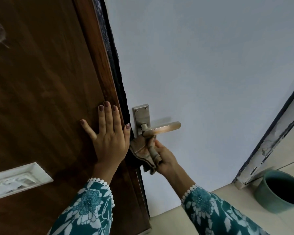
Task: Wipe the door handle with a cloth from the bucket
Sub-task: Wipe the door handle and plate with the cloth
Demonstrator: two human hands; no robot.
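Observation:
A metal lever door handle [161, 128] sticks out to the right from its silver backplate [141, 116] on the pale door. My right hand [165, 156] is just below the lever, gripping a bunched brown-grey cloth [143, 150]. The cloth's top touches the underside of the lever near its neck. My left hand [107, 138] lies flat with fingers spread on the dark wooden panel [46, 92], beside the door's black edge. A teal bucket [278, 190] stands on the floor at the lower right, and its inside looks dark.
The pale door face [202, 65] fills the upper right. A worn white and black frame strip [271, 143] runs diagonally at the right, above the bucket. A white recessed rectangular fitting [19, 179] sits in the wooden panel at lower left. Beige floor [185, 224] lies below.

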